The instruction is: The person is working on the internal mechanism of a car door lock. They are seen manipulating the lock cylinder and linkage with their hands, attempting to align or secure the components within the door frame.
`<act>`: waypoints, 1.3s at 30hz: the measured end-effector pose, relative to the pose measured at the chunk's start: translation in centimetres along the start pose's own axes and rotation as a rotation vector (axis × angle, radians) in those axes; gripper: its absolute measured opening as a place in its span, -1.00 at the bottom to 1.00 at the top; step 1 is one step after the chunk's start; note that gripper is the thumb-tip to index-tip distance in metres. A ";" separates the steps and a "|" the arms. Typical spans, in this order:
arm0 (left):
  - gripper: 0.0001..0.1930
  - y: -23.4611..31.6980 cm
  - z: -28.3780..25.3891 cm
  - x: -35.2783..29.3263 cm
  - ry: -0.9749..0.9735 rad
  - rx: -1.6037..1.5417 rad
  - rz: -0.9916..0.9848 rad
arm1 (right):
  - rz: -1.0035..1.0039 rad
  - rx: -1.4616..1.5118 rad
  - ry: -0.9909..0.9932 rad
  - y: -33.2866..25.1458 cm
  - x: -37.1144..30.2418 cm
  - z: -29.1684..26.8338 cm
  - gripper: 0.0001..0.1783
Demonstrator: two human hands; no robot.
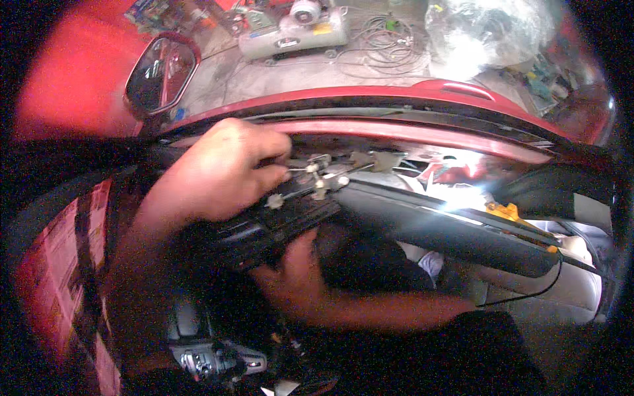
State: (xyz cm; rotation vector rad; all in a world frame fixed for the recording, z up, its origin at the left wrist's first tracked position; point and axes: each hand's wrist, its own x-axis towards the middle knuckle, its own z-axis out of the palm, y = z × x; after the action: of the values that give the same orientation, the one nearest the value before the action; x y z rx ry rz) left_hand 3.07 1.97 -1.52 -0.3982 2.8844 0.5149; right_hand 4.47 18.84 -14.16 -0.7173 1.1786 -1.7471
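Observation:
A dark door trim panel [422, 224] leans away from the inner side of a red car door [396, 129]. White clips and thin rods [320, 181] show along its raised back, near the door. Above the panel's left part, my left hand [231, 168] has its fingers curled in a pinch beside these rods. What lies between its fingertips is hidden. Beneath the same end, my right hand [297, 274] grips the panel from below, its fingertips out of sight behind it.
A bright work light glares in the door gap, next to a yellow piece [505, 211]. A black cable [541, 290] hangs from the panel's right end. Beyond the door are a side mirror [162, 72], an air compressor [294, 36], a coiled hose [386, 43] and clear plastic sheeting [489, 30].

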 end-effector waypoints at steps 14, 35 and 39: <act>-0.61 4.7 2.2 -8.5 0.654 -0.719 -0.540 | 0.163 0.441 0.006 -3.4 2.3 -1.6 -0.11; -0.39 9.1 11.3 -6.1 1.604 -0.456 -0.566 | -0.595 -1.131 -0.708 -11.7 11.4 -9.3 -0.77; -0.23 9.3 10.5 -5.0 1.691 -0.604 -0.606 | -0.837 -1.031 -0.623 -9.1 11.5 -9.8 -0.82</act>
State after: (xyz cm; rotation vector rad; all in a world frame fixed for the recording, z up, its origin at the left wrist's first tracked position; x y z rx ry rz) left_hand 6.51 15.34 -7.14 -2.8271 3.2653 1.3636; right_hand -11.84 14.03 -9.64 -2.4366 1.3572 -1.1704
